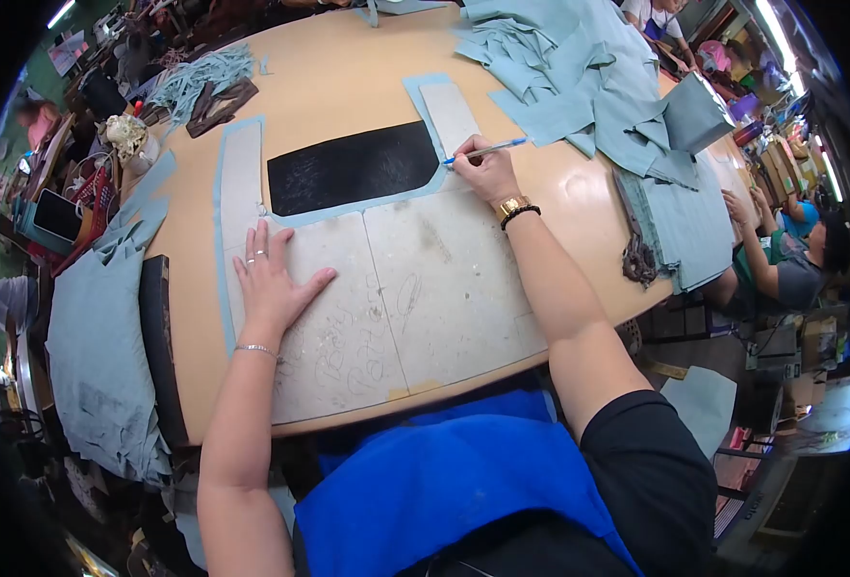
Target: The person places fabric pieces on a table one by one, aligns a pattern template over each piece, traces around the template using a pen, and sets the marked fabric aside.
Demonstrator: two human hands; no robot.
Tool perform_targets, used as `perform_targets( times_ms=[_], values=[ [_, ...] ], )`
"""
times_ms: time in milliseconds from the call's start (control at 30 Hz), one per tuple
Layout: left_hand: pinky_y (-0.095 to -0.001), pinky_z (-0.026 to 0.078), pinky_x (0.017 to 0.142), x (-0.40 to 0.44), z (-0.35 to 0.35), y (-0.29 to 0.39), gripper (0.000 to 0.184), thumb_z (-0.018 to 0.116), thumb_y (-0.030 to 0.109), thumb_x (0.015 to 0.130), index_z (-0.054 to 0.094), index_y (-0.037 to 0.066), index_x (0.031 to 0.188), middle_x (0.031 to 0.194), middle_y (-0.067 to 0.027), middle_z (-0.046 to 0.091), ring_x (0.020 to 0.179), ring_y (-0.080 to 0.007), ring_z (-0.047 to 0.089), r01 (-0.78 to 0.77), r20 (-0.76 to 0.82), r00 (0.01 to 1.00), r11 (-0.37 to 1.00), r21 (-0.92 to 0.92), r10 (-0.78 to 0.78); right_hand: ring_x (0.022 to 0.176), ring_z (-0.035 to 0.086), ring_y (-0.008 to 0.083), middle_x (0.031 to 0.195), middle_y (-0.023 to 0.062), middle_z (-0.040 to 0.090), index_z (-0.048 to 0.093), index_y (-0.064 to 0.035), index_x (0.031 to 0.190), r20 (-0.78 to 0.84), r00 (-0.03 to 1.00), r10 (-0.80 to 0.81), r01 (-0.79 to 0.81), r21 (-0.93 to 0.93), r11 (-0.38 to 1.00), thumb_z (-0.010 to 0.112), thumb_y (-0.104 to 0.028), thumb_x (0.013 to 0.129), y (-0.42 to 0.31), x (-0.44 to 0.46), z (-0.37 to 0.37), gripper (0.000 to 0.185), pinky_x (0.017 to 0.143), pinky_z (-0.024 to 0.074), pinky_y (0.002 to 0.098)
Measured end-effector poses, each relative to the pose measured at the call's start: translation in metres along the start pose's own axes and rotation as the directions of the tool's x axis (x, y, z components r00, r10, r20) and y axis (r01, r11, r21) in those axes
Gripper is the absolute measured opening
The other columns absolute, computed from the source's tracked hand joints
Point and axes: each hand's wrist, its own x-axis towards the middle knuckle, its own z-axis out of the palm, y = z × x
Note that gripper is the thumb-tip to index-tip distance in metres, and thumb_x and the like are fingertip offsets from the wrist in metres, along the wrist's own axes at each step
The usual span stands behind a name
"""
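A: Here's the board (444, 279), flat on the table (348, 67), light blue cloth (414, 93) peeking out along its left side!

B: And the left hand (276, 264)?

A: Down on the board's left half, fingers splayed wide, thumb out, gripping nothing!

B: Over to the right hand (487, 175)!

A: Fingers pinched round a pen (497, 149), point at the inner edge of the board's right arm. Whether it touches, I can't tell.

B: And that dark shape?

A: A black panel (353, 168), sitting in the board's notch, with a blue strip showing between them!

B: What's around it?

A: Scraps (203, 85) beyond the board's left arm, rumpled sheets (617, 87) past its right arm, and a draped pile (107, 337) off to the board's left!
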Motion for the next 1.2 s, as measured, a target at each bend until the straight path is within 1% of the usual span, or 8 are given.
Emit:
perform_targets(
  times_ms=[533,833,933,1033,1067,1133,1167,1200],
  values=[
    [-0.0647,0.013,0.111,-0.001,-0.002,0.002,0.084,0.073,0.064,0.067,0.046,0.015,0.129,0.152,-0.0193,0.026,0.144,-0.0364,0.017,0.017,0.006,1.000,1.000,-0.002,-0.017,0.061,0.058,0.0075,0.067,0.0024,0.064,0.064,-0.0036,0.076,0.023,0.999,-0.028,0.029,-0.070,0.997,0.066,-0.013,0.077,-0.005,-0.002,-0.001,0.010,0.058,0.0471,0.0237],
    [-0.0639,0.014,0.111,0.000,-0.002,0.001,0.085,0.073,0.064,0.066,0.046,0.015,0.130,0.152,-0.0189,0.026,0.144,-0.0365,0.018,0.013,-0.003,1.000,1.000,-0.010,-0.013,0.064,0.059,0.0077,0.067,0.0028,0.064,0.063,-0.0036,0.073,0.034,0.999,-0.033,0.033,-0.002,0.999,0.065,-0.013,0.076,0.000,-0.001,0.001,0.010,0.058,0.0475,0.0245],
    [-0.0627,0.014,0.112,0.000,-0.004,0.003,0.086,0.073,0.064,0.066,0.046,0.015,0.130,0.153,-0.0189,0.026,0.144,-0.0364,0.018,0.015,0.012,1.000,1.000,0.011,-0.015,0.065,0.059,0.0074,0.069,0.0034,0.066,0.064,-0.0035,0.082,0.062,0.998,-0.032,0.035,-0.044,0.998,0.064,-0.014,0.080,0.003,0.002,-0.002,0.011,0.059,0.0478,0.0239],
    [-0.0617,0.012,0.113,0.000,-0.005,0.002,0.084,0.072,0.063,0.069,0.045,0.015,0.132,0.153,-0.0186,0.027,0.144,-0.0352,0.018,0.018,0.028,0.999,1.000,0.006,-0.018,0.065,0.059,0.0072,0.074,0.0045,0.068,0.064,-0.0036,0.095,-0.030,0.975,0.222,-0.205,0.279,0.938,0.059,-0.014,0.087,-0.003,-0.004,-0.011,0.014,0.060,0.0475,0.0223],
    [-0.0619,0.012,0.113,-0.003,-0.006,0.004,0.083,0.072,0.061,0.070,0.045,0.014,0.133,0.153,-0.0190,0.026,0.144,-0.0360,0.017,0.014,0.032,0.999,1.000,-0.003,-0.014,0.067,0.060,0.0088,0.082,0.0062,0.069,0.062,-0.0033,0.104,-0.042,0.975,0.218,-0.189,0.364,0.912,0.056,-0.016,0.093,-0.009,-0.015,-0.022,0.018,0.063,0.0487,0.0226],
    [-0.0624,0.012,0.113,-0.013,-0.005,0.010,0.081,0.072,0.059,0.072,0.046,0.013,0.133,0.153,-0.0199,0.025,0.145,-0.0376,0.016,0.010,0.039,0.999,1.000,-0.025,-0.009,0.074,0.065,0.0139,0.090,0.0075,0.069,0.062,-0.0028,0.106,-0.164,0.982,0.097,-0.078,0.121,0.990,0.056,-0.017,0.094,-0.011,-0.043,-0.044,0.019,0.068,0.0517,0.0271],
    [-0.0625,0.012,0.113,-0.018,-0.002,0.009,0.078,0.071,0.056,0.074,0.045,0.012,0.134,0.153,-0.0203,0.025,0.144,-0.0380,0.016,-0.004,0.071,0.997,0.995,-0.099,0.011,0.078,0.066,0.0164,0.093,0.0078,0.069,0.061,-0.0024,0.107,-0.135,0.986,0.096,-0.118,-0.166,0.979,0.059,-0.018,0.093,-0.014,-0.060,-0.060,0.021,0.070,0.0524,0.0296],
    [-0.0626,0.012,0.113,-0.024,0.002,0.008,0.076,0.071,0.052,0.076,0.045,0.012,0.134,0.153,-0.0207,0.024,0.144,-0.0385,0.016,-0.012,0.104,0.994,0.985,-0.173,0.031,0.082,0.068,0.0190,0.096,0.0081,0.069,0.061,-0.0020,0.107,-0.107,0.989,0.106,-0.142,-0.440,0.887,0.061,-0.018,0.092,-0.020,-0.077,-0.075,0.022,0.073,0.0531,0.0321]
  ],
)
